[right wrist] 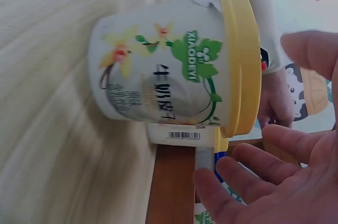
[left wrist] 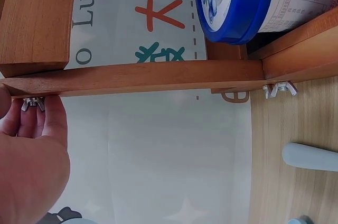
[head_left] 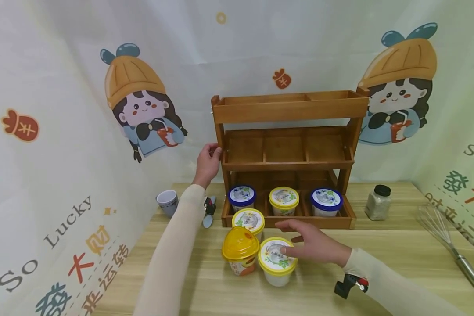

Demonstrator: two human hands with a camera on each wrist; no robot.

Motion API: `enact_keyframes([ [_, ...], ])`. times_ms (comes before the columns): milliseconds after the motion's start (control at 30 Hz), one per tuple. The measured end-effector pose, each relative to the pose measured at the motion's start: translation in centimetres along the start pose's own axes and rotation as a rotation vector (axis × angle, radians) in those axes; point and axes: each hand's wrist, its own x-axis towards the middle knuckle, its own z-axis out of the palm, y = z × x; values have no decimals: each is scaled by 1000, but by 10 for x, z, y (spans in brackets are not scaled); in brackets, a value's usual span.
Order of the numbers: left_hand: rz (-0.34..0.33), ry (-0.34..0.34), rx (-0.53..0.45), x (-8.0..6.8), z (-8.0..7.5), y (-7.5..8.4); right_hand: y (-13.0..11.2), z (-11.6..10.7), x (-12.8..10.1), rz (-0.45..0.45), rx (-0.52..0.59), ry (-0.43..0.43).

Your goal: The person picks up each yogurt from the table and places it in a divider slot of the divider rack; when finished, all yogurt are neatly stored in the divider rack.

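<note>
- left hand [head_left: 207,163] bare, above a long cream sleeve [head_left: 170,254] that fits closely to the wrist
- right hand [head_left: 314,245] bare; matching cream sleeve, small black-and-red clamp [head_left: 350,284] at the wrist

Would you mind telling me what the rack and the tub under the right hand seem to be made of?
The rack looks like stained, smooth wood: grain shows, and metal wing nuts fasten it. The tub looks like glossy printed plastic or coated paper with a yellow plastic lid; which one is unclear.
</note>
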Motion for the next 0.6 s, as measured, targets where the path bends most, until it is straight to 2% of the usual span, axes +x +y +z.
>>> enact_keyframes([
  [333, 15, -15, 15, -2, -2, 1, 4, 8, -17, -28, 28, -64],
  [600, 10, -12, 18, -3, -7, -1, 5, 14, -17, -34, 60, -96],
])
